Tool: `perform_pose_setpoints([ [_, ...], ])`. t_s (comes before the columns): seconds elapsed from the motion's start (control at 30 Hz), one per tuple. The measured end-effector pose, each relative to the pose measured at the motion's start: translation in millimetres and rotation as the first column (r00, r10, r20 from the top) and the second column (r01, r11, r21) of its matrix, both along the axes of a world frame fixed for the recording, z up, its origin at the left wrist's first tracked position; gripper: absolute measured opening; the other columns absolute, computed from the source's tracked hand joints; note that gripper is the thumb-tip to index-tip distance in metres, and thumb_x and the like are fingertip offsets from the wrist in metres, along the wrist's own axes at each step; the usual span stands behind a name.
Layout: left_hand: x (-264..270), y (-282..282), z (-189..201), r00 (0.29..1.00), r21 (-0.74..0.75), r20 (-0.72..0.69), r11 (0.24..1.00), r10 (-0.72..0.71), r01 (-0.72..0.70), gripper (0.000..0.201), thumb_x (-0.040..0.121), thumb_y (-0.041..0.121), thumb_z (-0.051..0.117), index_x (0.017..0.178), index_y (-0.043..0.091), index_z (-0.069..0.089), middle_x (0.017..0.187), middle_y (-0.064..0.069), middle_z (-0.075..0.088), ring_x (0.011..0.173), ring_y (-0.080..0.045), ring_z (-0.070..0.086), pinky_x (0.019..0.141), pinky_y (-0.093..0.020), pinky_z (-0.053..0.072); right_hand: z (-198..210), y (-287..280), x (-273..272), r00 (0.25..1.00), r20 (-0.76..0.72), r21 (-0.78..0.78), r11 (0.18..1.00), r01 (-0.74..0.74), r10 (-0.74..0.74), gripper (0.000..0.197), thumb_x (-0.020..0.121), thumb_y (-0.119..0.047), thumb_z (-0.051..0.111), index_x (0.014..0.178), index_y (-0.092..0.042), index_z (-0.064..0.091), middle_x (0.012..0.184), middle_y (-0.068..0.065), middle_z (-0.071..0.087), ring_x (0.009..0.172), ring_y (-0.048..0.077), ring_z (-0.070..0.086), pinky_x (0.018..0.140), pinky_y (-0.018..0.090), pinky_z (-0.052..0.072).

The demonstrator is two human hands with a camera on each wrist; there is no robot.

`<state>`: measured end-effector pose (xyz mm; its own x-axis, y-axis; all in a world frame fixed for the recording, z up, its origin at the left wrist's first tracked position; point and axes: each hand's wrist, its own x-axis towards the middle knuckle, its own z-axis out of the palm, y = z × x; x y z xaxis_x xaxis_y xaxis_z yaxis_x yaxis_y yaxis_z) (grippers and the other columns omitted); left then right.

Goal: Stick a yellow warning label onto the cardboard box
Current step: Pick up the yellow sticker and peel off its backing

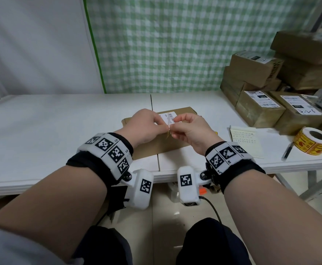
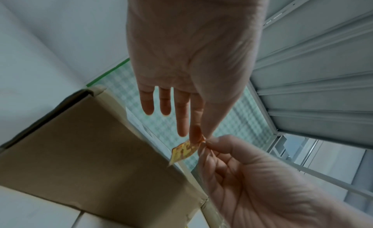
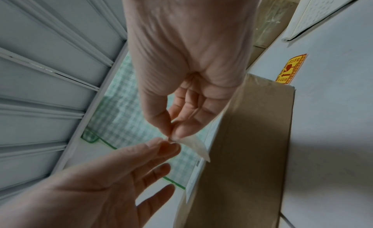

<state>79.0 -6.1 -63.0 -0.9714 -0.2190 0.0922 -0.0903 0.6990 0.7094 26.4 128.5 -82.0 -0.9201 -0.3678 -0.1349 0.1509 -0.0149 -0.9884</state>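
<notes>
the left hand (image 1: 144,124) pinches one corner of the yellow warning label (image 2: 184,150) between thumb and forefinger, other fingers straight. the right hand (image 1: 189,129) pinches what looks like its white backing (image 3: 196,147) at the same corner, above the cardboard box (image 1: 156,146) on the table (image 1: 41,119). this looks like the peeling step; next the freed label must be laid flat on bare cardboard and pressed. a label roll (image 1: 313,143) sits far right. no open container shows.
</notes>
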Motion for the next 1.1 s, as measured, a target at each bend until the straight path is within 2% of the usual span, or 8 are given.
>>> perform_pose_setpoints([
  [0.07, 1.6, 0.8, 0.5, 1.0, 0.038, 0.002, 0.999, -0.014, 0.014, 0.017, 0.079, 0.026, 0.068, 0.082, 0.011, 0.075, 0.084, -0.002, 0.063, 0.078, -0.014, 0.054, 0.066, -0.025, 0.042, -0.8, -0.1, 0.2, 1.0, -0.006, 0.015, 1.0, 0.006, -0.006, 0.026, 0.075, 0.012, 0.064, 0.077, -0.011, 0.053, 0.07, 0.012, 0.057, 0.054, 0.021, 0.054, 0.055, 0.022, 0.051],
  [0.17, 1.9, 0.0, -0.9, 1.0, 0.054, 0.004, 0.998, -0.02, 0.02, 0.018, 0.078, 0.025, 0.07, 0.084, 0.009, 0.075, 0.076, 0.002, 0.06, 0.072, -0.011, 0.051, 0.062, -0.021, 0.038, -1.0, -0.4, 1.1, 1.0, -0.021, 0.04, 0.999, 0.007, -0.006, 0.026, 0.074, 0.012, 0.064, 0.077, -0.011, 0.053, 0.068, 0.013, 0.057, 0.053, 0.021, 0.054, 0.058, 0.025, 0.05],
  [0.37, 1.7, 0.0, 0.2, 0.999, 0.139, 0.038, 0.99, 0.027, -0.032, 0.019, 0.074, 0.019, 0.07, 0.077, 0.0, 0.074, 0.065, -0.005, 0.054, 0.066, -0.016, 0.046, 0.061, -0.028, 0.036, 1.8, -3.2, 5.5, 0.998, -0.054, 0.041, 0.999, -0.026, 0.028, 0.029, 0.075, 0.013, 0.064, 0.075, -0.012, 0.05, 0.065, 0.014, 0.058, 0.043, 0.014, 0.055, 0.046, 0.018, 0.051],
  [0.5, 1.0, -0.8, -0.6, 0.998, 0.165, 0.053, 0.985, 0.034, -0.042, 0.01, 0.071, 0.014, 0.07, 0.063, 0.008, 0.07, 0.059, -0.003, 0.051, 0.061, -0.016, 0.045, 0.057, -0.025, 0.035, 3.0, -5.4, 5.9, 0.997, -0.071, 0.06, 0.998, -0.02, 0.025, 0.03, 0.074, 0.014, 0.063, 0.072, -0.013, 0.049, 0.069, 0.016, 0.057, 0.045, 0.016, 0.053, 0.046, 0.018, 0.051],
  [0.63, 0.9, -3.2, -2.2, 0.998, 0.183, 0.054, 0.983, 0.021, -0.031, 0.011, 0.071, 0.016, 0.071, 0.069, 0.006, 0.073, 0.068, -0.007, 0.057, 0.067, -0.016, 0.048, 0.064, -0.029, 0.037, 2.3, -6.2, 4.9, 0.997, -0.073, 0.058, 0.998, -0.024, 0.029, 0.031, 0.074, 0.015, 0.063, 0.071, -0.013, 0.048, 0.072, 0.017, 0.057, 0.044, 0.016, 0.055, 0.047, 0.019, 0.051],
  [0.7, 0.9, -3.5, -2.4, 0.998, 0.191, 0.054, 0.981, 0.017, -0.027, 0.009, 0.069, 0.017, 0.073, 0.068, 0.008, 0.073, 0.07, -0.007, 0.058, 0.069, -0.016, 0.049, 0.066, -0.03, 0.039, 2.0, -6.0, 4.5, 0.997, -0.069, 0.055, 0.998, -0.03, 0.034, 0.031, 0.074, 0.014, 0.063, 0.072, -0.012, 0.048, 0.071, 0.017, 0.058, 0.04, 0.013, 0.056, 0.047, 0.02, 0.051],
  [0.87, 0.8, -2.3, -1.1, 0.999, 0.184, 0.046, 0.983, 0.007, -0.015, 0.01, 0.066, 0.014, 0.073, 0.058, 0.014, 0.068, 0.068, -0.007, 0.057, 0.068, -0.016, 0.049, 0.065, -0.03, 0.038, 3.3, -5.4, 4.0, 0.998, -0.058, 0.058, 0.998, -0.021, 0.024, 0.031, 0.074, 0.014, 0.064, 0.073, -0.013, 0.047, 0.067, 0.016, 0.058, 0.04, 0.013, 0.056, 0.046, 0.02, 0.052],
  [1.1, -2.2, -2.8, -0.9, 0.999, 0.162, 0.039, 0.987, 0.013, -0.019, 0.014, 0.069, 0.012, 0.069, 0.056, 0.016, 0.065, 0.066, -0.006, 0.057, 0.066, -0.016, 0.049, 0.063, -0.028, 0.039, 3.8, -6.0, 3.1, 0.998, -0.056, 0.056, 0.998, -0.018, 0.021, 0.031, 0.074, 0.012, 0.064, 0.073, -0.014, 0.048, 0.069, 0.016, 0.06, 0.04, 0.012, 0.058, 0.047, 0.019, 0.053],
])
